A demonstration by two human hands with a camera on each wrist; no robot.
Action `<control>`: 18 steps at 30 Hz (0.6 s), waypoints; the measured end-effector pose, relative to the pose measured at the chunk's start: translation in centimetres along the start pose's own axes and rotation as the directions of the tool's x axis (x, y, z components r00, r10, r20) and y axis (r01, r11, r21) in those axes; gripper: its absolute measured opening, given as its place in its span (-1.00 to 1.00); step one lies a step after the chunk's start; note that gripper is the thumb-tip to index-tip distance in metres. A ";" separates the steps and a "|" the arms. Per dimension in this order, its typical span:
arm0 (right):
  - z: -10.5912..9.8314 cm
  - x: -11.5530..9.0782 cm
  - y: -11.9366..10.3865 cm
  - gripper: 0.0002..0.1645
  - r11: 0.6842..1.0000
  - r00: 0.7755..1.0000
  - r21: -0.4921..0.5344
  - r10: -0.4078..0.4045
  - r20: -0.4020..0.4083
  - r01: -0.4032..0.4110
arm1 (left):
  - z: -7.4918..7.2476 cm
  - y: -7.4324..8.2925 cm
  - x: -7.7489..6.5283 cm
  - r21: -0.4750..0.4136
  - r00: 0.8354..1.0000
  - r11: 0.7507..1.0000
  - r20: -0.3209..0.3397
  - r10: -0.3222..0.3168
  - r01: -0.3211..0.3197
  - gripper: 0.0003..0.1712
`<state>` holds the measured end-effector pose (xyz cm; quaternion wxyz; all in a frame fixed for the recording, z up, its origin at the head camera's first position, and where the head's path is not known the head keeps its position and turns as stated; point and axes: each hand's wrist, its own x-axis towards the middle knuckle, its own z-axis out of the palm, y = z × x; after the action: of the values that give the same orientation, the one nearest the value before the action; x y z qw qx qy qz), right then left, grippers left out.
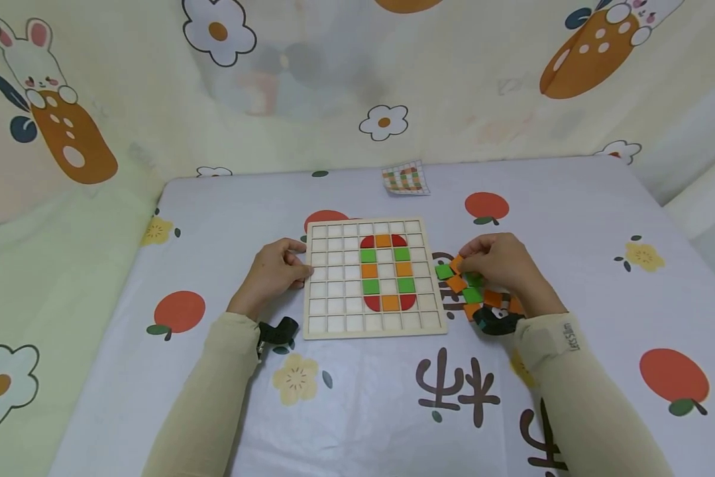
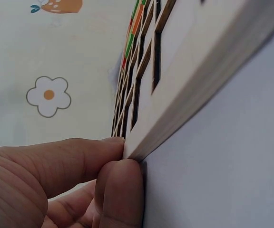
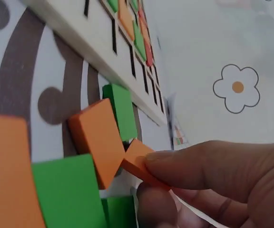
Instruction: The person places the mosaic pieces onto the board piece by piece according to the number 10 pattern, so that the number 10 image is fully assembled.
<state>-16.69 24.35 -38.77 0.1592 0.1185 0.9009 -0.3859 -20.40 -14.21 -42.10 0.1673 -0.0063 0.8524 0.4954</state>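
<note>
A square wooden grid board (image 1: 375,334) lies on the table, with red, green and orange pieces set in a rounded ring of cells right of its middle. My left hand (image 1: 277,270) is at the board's left edge, pinching the rim between thumb and finger in the left wrist view. Just off the board's right side, my right hand (image 1: 501,265) pinches an orange square block (image 3: 139,165) between thumb and finger. Below that hand lies a loose heap of blocks, among them a green block (image 3: 120,111) and an orange block (image 3: 99,140); the hand hides part of the heap.
A small printed card (image 1: 406,180) with a coloured grid pattern lies behind the board, near the table's back edge. The white tablecloth (image 1: 345,411) carries fruit, flower and lettering prints. A patterned cloth (image 1: 309,99) hangs behind the table.
</note>
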 end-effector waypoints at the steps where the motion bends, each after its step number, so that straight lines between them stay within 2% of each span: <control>1: 0.0 0.0 0.0 -0.69 1.000 1.000 0.016 -0.007 0.003 0.007 | 0.0 0.0 0.0 -0.002 1.000 1.000 0.002 0.000 0.000 -0.48; 6: 0.2 0.0 -0.4 -0.69 0.997 1.000 0.065 -0.028 -0.011 0.028 | 0.1 0.1 0.0 -0.004 1.000 1.000 0.004 0.001 -0.001 -0.48; 9: 0.5 0.2 -0.9 -0.65 0.991 0.999 0.134 -0.023 -0.029 0.027 | 0.1 0.2 -0.1 -0.002 1.000 1.000 0.003 0.002 -0.002 -0.48; 13: 1.2 0.6 -1.8 -0.62 0.963 1.000 0.270 -0.012 -0.029 0.019 | 0.1 0.3 -0.2 0.002 1.000 1.000 0.000 0.004 -0.004 -0.49; 18: 2.5 1.2 -3.3 -0.61 0.934 1.000 0.357 0.002 0.016 -0.007 | 0.1 0.3 -0.2 0.008 1.000 1.000 -0.006 0.000 0.000 -0.49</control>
<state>-18.40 20.40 -38.63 0.1429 0.1446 0.8144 -0.5436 -20.21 -13.99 -41.82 0.1646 -0.0072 0.8548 0.4921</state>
